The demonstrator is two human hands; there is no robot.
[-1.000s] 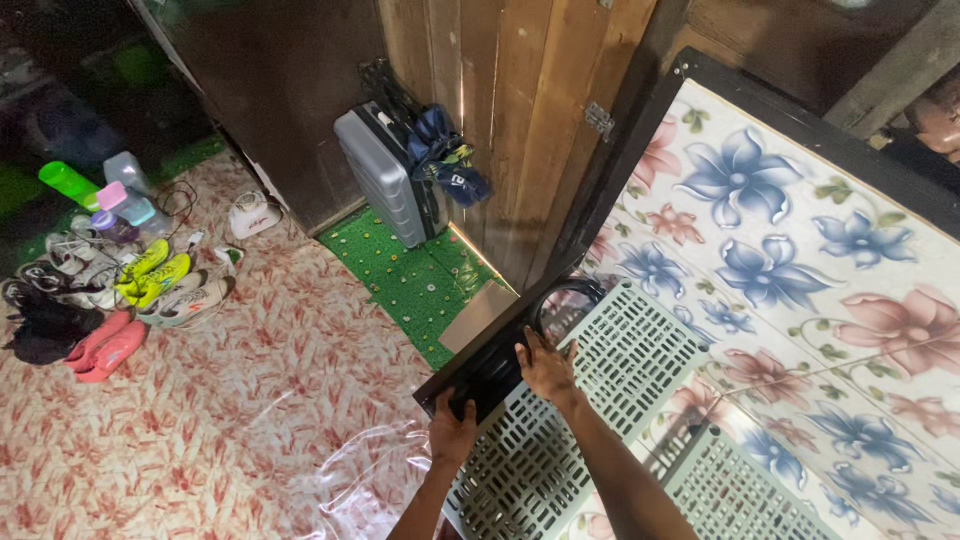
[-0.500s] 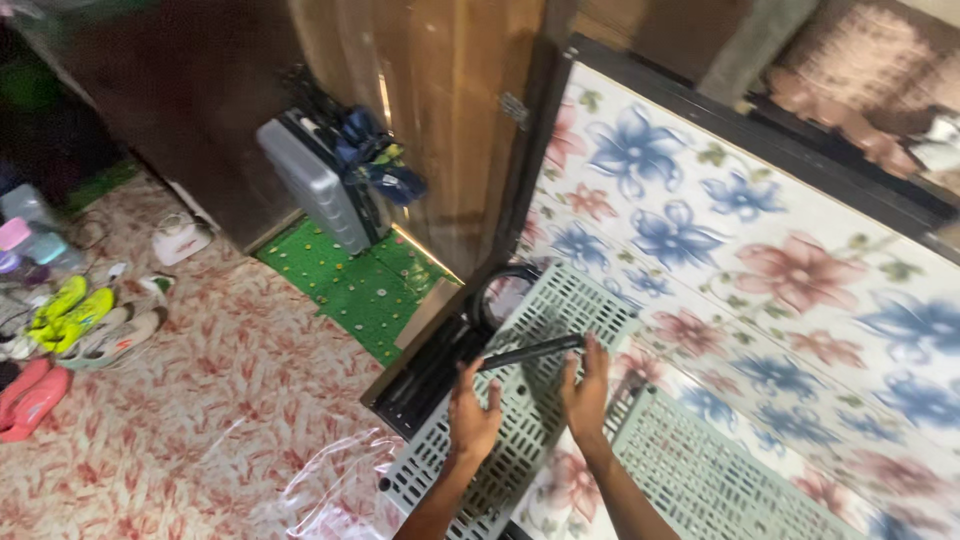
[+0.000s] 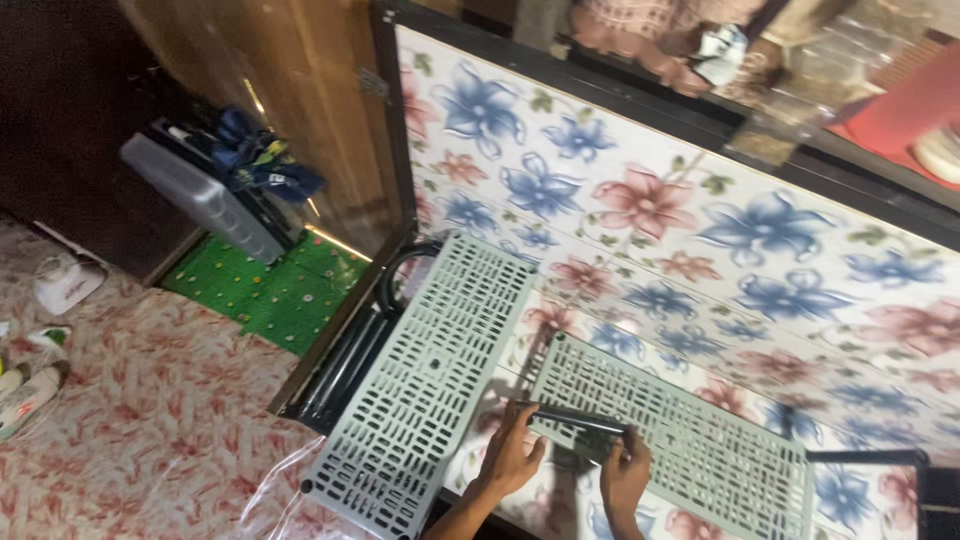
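Observation:
Both hands grip one short black tube (image 3: 575, 418), held level over a flowered sheet (image 3: 700, 250). My left hand (image 3: 512, 455) closes on its left end and my right hand (image 3: 626, 474) on its right end. The tube hovers above the near corner of a pale green slotted plastic panel (image 3: 690, 440). A second, longer slotted panel (image 3: 430, 370) lies to the left, reaching past the sheet's edge. More black tubes (image 3: 345, 365) lie bundled beside that panel.
A black frame (image 3: 395, 140) borders the flowered surface next to a wooden door (image 3: 300, 90). A grey case (image 3: 200, 195) leans by a green mat (image 3: 270, 290). Clear plastic wrap (image 3: 275, 490) lies on the patterned floor, with shoes (image 3: 25, 395) at far left.
The view has swung right, off the shoes and floor. Both hands carried the black tube rightward from the first panel to the second one.

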